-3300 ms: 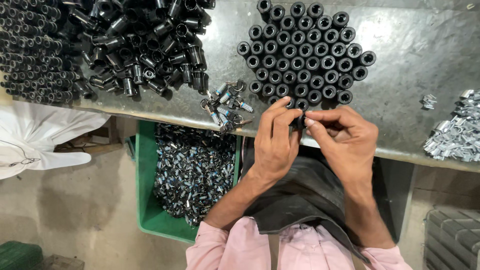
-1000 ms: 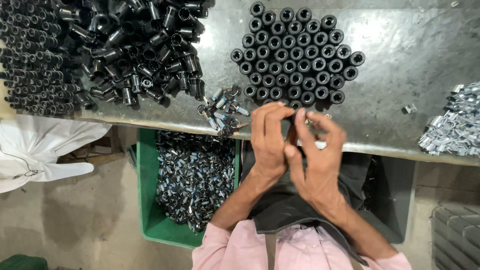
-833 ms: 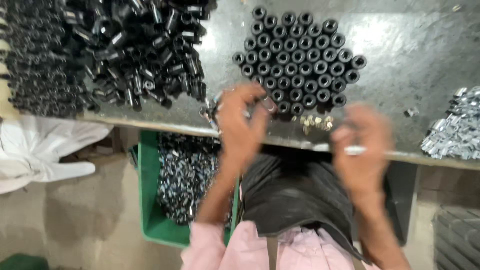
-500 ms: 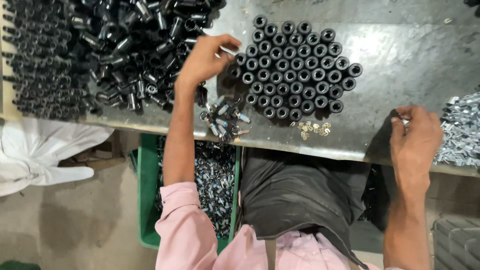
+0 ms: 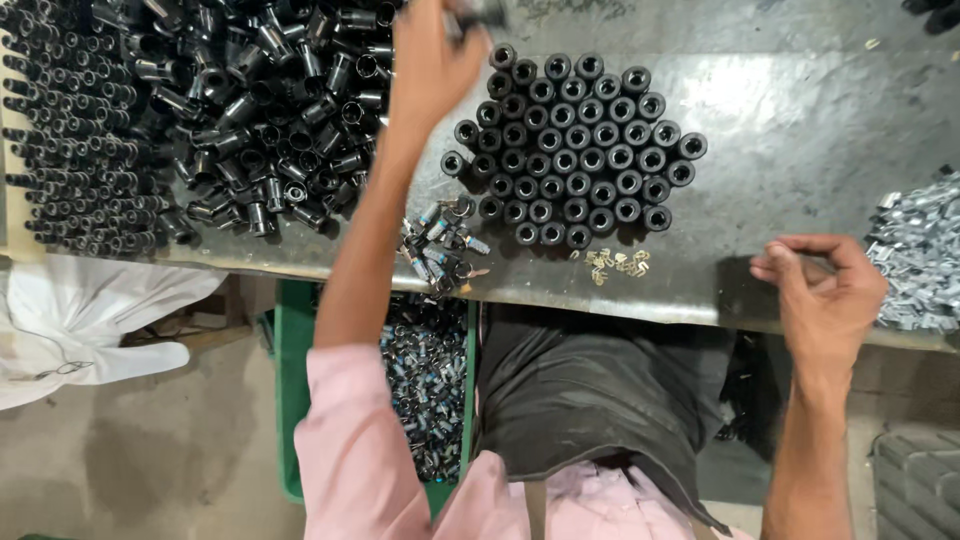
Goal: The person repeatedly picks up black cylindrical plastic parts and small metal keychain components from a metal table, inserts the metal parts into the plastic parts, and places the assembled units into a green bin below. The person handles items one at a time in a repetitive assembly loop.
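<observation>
Left hand (image 5: 432,60) is up at the far side of the tabletop (image 5: 800,110), grip closed on a black tube piece (image 5: 482,12) (blurry, but it's one of the short cylinders), right at the top edge of frame, just above the standing cluster. That cluster of upright black tubes (image 5: 578,145) sits mid-tabletop, packed tight in a rough hexagon, open ends up.

Right hand (image 5: 825,295) is over the near edge on the right, fingers curled in w/ thumb and forefinger pinched together. Can't tell if there's anything tiny between them, too small to see. It's just beside the heap of silver metal clips (image 5: 915,265) on the right edge, not touching it afaict.

Going outward: a loose pile of black tubes (image 5: 270,110) lying every which way to the left of the forearm, and further left neat rows of stacked black tubes (image 5: 75,140). Near the front edge, a small bunch of silver-and-blue fittings (image 5: 440,245), touching the forearm's side more or less, and a few small brass-coloured bits (image 5: 615,262) just below the cluster.

Below the tabletop: green crate (image 5: 290,390) full of the same kind of metal fittings, a dark apron (image 5: 600,390) over the lap, pink sleeve (image 5: 350,450), and white cloth (image 5: 90,320) on the floor at left.
</observation>
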